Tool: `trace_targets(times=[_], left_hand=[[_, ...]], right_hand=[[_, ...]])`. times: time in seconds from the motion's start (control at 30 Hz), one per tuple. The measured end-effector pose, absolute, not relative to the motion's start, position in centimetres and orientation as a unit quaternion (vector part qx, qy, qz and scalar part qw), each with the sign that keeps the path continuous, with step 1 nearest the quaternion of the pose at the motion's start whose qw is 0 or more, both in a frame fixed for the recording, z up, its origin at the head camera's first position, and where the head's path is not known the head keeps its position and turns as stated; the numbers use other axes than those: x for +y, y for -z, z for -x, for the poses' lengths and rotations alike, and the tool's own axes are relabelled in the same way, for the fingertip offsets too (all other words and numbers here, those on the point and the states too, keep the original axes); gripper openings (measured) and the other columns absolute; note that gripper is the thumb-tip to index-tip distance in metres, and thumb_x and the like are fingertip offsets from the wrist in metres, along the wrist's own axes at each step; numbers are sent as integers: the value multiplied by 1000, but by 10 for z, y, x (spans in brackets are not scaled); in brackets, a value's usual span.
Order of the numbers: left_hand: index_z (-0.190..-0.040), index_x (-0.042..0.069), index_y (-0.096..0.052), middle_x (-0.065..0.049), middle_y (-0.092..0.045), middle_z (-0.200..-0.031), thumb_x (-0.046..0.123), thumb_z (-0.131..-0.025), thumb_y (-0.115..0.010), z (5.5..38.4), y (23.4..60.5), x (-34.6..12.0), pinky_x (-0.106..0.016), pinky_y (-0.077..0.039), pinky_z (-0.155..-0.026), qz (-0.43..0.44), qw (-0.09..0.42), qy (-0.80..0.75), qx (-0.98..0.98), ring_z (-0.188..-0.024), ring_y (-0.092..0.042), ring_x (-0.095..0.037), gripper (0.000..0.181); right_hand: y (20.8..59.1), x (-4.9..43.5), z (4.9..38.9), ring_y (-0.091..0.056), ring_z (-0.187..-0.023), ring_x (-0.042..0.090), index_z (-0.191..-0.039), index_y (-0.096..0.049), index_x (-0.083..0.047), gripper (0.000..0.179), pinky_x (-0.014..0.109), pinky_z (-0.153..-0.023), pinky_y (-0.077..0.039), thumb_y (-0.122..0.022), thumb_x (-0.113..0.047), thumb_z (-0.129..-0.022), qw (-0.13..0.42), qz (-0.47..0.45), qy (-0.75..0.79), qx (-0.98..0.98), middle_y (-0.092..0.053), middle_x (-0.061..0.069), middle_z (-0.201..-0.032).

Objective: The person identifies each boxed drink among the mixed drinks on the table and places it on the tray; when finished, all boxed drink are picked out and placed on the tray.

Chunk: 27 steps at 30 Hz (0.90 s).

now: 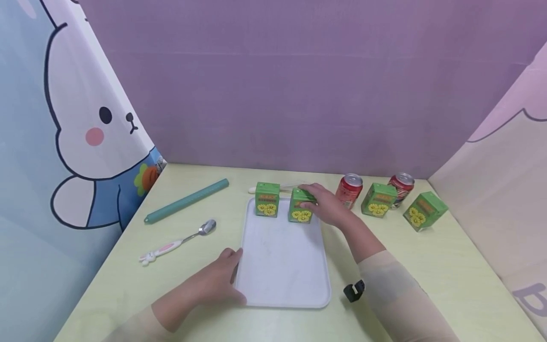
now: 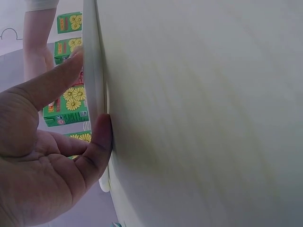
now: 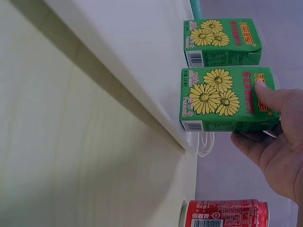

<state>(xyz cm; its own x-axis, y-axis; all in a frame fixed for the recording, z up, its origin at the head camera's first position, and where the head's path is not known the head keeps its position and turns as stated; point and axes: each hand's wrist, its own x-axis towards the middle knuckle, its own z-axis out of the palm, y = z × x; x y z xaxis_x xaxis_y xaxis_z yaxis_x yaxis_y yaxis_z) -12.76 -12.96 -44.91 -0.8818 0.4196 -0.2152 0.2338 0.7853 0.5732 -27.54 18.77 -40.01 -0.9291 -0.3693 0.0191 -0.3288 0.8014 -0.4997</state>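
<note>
The right hand [image 1: 326, 204] grasps a green rectangular drink carton with printed yellow flowers [image 1: 300, 213], upright at the far right end of a white rectangular tray [image 1: 282, 266], near 1 matching green carton [image 1: 267, 203] on its left. The left hand [image 1: 217, 281] grips the tray's left edge near its near corner. To the right are 2 red metal cans [image 1: 349, 190] and 2 more green cartons [image 1: 378, 200]; a teal rod [image 1: 186, 201] and a rabbit-handled metal spoon [image 1: 171, 246] lie left.
</note>
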Motion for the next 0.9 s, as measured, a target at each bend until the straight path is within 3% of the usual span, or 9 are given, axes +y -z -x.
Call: trace_targets(times=[0.13, 0.27, 0.57, 0.63, 0.73, 0.9], left_hand=[[-151, -6, -27, -8, -43, -118, 40, -63, -88, 128, 449, -129, -27, -43, -71, -175, 170, -280, 928, -85, -47, -13, 117], [-151, -6, -27, -7, -43, -117, 40, -62, -89, 129, 449, -129, -28, -43, -71, -173, 173, -281, 928, -85, -47, -13, 118], [-151, -6, -27, -9, -44, -118, 41, -62, -89, 129, 448, -128, -28, -44, -71, -173, 175, -274, 930, -85, -48, -14, 118], [-151, -6, -28, -9, -44, -119, 41, -62, -88, 129, 448, -128, -28, -44, -71, -173, 175, -272, 930, -85, -48, -14, 118], [-151, -6, -28, -10, -44, -120, 41, -62, -88, 129, 447, -128, -30, -45, -73, -174, 176, -270, 931, -87, -48, -14, 117], [-151, -6, -28, -10, -45, -123, 43, -61, -88, 129, 447, -129, -33, -47, -78, -172, 174, -265, 933, -90, -49, -15, 118]], right_hand=[[399, 194, 272, -40, -139, 30, -152, -35, -29, 69, 55, -108, -37, -63, -48, -91, 41, 188, 276, 942, -39, 5, -153], [392, 206, 268, -42, -137, 34, -153, -32, -28, 74, 55, -106, -39, -63, -53, -90, 23, 194, 313, 930, -37, 6, -154], [366, 255, 264, -53, -123, 38, -146, -44, -11, 61, 54, -99, -45, -59, -42, -96, -57, 170, 389, 904, -49, 16, -141], [361, 268, 263, -51, -126, 41, -145, -44, -8, 58, 55, -101, -43, -59, -37, -97, -72, 163, 401, 898, -48, 18, -141], [352, 287, 260, -48, -128, 43, -146, -43, -8, 60, 58, -103, -40, -60, -36, -97, -91, 144, 390, 905, -46, 18, -144], [343, 314, 255, -43, -132, 46, -150, -39, -15, 70, 62, -104, -36, -61, -49, -93, -90, 101, 333, 933, -41, 17, -149]])
